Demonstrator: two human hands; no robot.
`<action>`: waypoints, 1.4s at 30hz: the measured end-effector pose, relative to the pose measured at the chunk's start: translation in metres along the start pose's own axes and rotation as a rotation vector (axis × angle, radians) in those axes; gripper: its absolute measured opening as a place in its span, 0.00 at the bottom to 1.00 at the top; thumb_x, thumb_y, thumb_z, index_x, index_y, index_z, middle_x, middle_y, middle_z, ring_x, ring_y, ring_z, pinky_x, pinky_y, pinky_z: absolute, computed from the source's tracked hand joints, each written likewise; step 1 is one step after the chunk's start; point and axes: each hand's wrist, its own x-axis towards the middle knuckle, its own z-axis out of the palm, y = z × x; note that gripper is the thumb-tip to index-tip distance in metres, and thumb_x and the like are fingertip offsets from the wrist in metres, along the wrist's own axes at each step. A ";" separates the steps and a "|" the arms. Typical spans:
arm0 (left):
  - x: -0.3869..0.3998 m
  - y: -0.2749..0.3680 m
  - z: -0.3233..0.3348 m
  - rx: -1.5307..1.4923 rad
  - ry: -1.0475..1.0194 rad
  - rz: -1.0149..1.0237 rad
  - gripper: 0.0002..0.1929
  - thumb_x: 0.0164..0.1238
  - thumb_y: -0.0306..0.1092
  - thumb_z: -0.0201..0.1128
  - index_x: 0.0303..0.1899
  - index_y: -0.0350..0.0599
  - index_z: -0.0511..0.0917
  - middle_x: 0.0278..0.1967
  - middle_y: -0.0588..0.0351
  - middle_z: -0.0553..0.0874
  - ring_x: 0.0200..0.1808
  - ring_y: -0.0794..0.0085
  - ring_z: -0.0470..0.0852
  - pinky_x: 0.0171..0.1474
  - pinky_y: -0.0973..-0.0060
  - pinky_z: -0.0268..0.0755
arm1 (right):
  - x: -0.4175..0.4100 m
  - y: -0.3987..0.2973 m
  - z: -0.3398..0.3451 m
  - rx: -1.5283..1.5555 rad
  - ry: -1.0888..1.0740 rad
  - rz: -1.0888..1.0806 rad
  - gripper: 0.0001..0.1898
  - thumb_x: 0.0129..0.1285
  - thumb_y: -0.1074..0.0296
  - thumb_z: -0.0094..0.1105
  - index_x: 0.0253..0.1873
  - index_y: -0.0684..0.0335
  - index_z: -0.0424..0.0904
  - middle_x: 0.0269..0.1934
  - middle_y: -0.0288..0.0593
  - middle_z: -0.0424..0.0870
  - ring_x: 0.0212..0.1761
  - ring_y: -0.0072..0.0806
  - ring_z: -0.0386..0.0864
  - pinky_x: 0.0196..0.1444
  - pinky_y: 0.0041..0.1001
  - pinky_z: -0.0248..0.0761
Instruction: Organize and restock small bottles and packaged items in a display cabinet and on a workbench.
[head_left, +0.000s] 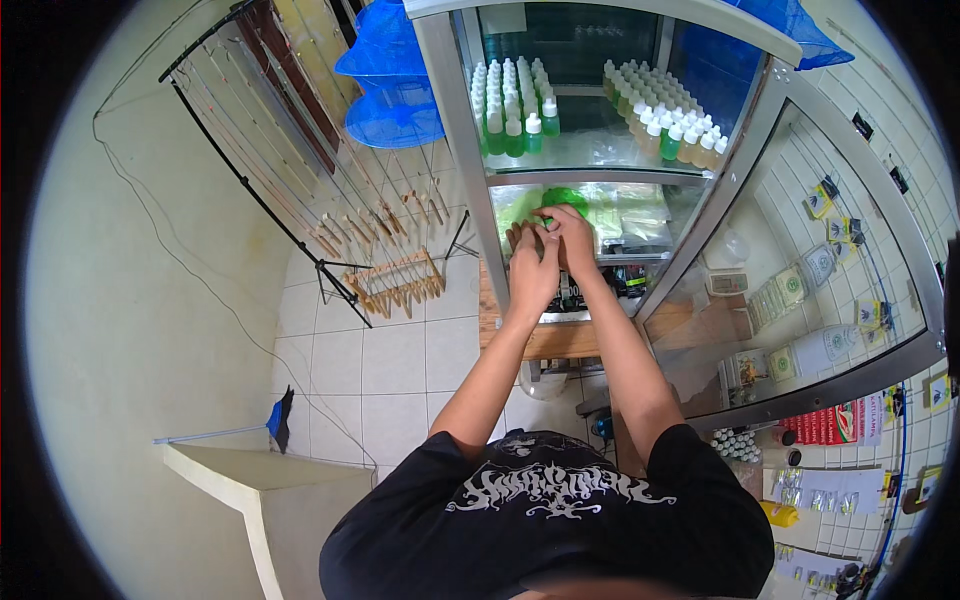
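Observation:
Both my hands reach into the middle shelf of a glass display cabinet (517, 179) and meet there. My left hand (534, 266) lies with its fingers stretched toward a pale green plastic bag (519, 201). Touching it at the thumb side, my right hand (576, 234) has its fingers bent over toward the left. A small bit of green shows between the fingertips; whether it is held or lies behind them cannot be made out. Just beyond the right hand is a bright green bundle (566, 197), and clear plastic packets (637, 214) are spread to its right.
Rows of white-capped dropper bottles (533, 135) stand on the upper shelf. The cabinet's glass door (795, 405) hangs open at right. Dark packages (626, 281) sit on the shelf below. Fishing rods (360, 225) lean on a black rack at left, near blue mesh nets (394, 112).

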 end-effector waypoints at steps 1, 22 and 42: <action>0.001 -0.005 0.003 0.063 0.085 0.098 0.21 0.67 0.38 0.47 0.51 0.28 0.69 0.50 0.27 0.73 0.55 0.39 0.69 0.60 0.59 0.58 | 0.000 -0.001 0.001 0.002 -0.004 -0.001 0.11 0.50 0.70 0.62 0.41 0.57 0.81 0.34 0.42 0.77 0.29 0.32 0.75 0.33 0.27 0.70; 0.012 -0.012 0.011 0.045 -0.001 0.045 0.21 0.63 0.37 0.41 0.43 0.23 0.73 0.51 0.21 0.68 0.62 0.37 0.59 0.65 0.60 0.50 | -0.001 0.008 0.004 0.046 0.005 0.006 0.10 0.50 0.74 0.58 0.40 0.62 0.80 0.35 0.41 0.77 0.33 0.33 0.75 0.36 0.27 0.69; 0.013 -0.003 0.004 -0.030 -0.122 -0.102 0.31 0.72 0.49 0.34 0.49 0.23 0.71 0.55 0.24 0.67 0.65 0.39 0.56 0.67 0.61 0.47 | -0.006 -0.006 0.001 -0.058 -0.027 -0.077 0.09 0.57 0.68 0.51 0.37 0.66 0.78 0.36 0.50 0.78 0.38 0.46 0.76 0.41 0.34 0.70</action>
